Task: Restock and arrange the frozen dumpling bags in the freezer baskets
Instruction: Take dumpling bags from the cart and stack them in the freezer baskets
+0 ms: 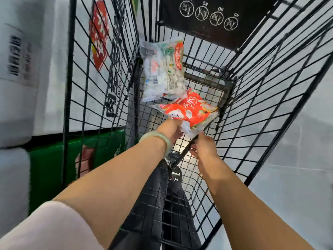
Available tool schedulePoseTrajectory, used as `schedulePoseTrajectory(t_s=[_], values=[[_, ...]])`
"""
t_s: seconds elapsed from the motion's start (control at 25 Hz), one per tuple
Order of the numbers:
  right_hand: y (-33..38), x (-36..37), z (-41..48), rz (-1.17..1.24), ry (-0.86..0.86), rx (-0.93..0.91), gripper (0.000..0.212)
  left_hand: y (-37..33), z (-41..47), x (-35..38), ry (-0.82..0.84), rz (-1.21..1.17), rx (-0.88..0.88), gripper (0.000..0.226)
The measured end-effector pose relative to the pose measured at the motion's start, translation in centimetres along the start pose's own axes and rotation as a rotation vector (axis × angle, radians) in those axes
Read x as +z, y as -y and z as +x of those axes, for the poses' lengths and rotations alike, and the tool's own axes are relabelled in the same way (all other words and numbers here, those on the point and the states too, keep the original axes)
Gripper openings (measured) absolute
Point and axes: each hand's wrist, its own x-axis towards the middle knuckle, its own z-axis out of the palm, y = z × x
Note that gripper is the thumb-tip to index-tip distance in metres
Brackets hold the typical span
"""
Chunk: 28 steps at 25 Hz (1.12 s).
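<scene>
Dumpling bags lie inside a black wire shopping cart [252, 109], both well down near its floor. The red dumpling bag [189, 110] is the nearer one, tilted and lifted at its near edge, where both hands meet it. The left hand [171, 129] has its grip clenched on the bag's clear near corner, fingers curled under the plastic; a pale green bangle [158, 137] circles that wrist. The right hand [203, 147] sits just right of and slightly below the left grip, its fingertips touching the same bottom edge of the red bag, though whether that grip is truly pinching the plastic or only resting on it cannot be told, since the back of the hand hides the fingers. Just beyond the left grip and a little to its left, the clear dumpling bag [162, 71] leans upright against the cart's far left corner, its lower edge overlapping the top of the red bag. Farther past both grips, a black sign with white circle symbols [209, 15] hangs on the cart's far end. To the left of the left arm, outside the wire wall, stand white cartons [19, 69] and a green box [54, 165]. A pink sleeve [45, 230] covers the left upper arm.
</scene>
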Motion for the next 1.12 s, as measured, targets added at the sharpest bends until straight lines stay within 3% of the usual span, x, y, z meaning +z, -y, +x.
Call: schedulePoseTrajectory(t_s=[0.36,0.56,0.72,0.92,1.04,1.12], values=[[-0.6,-2.7,-9.4,0.008,0.155,-0.063,0.035,0.2,-12.6,-3.3,-0.02,0.106,0.187,0.003],[-1.8,-4.9,-14.2,-0.119,0.223,-0.125,0.035,1.8,-19.8,-6.1,-0.075,-0.04,0.284,0.021],[-0.8,-5.7,-19.2,-0.178,0.242,-0.171,0.031,2.7,-27.8,-8.3,0.045,-0.245,0.399,0.019],[2.1,-5.2,-24.9,-0.252,0.221,-0.296,0.049,3.0,-37.1,-12.6,0.201,-0.346,0.609,0.029],[2.1,-2.9,-29.0,-0.317,0.398,-0.321,0.056,3.6,-41.2,-16.3,0.218,-0.401,0.687,0.031],[1.0,-0.7,-32.1,-0.221,0.594,-0.284,0.061,4.7,-43.3,-19.3,0.227,-0.442,0.72,0.032]])
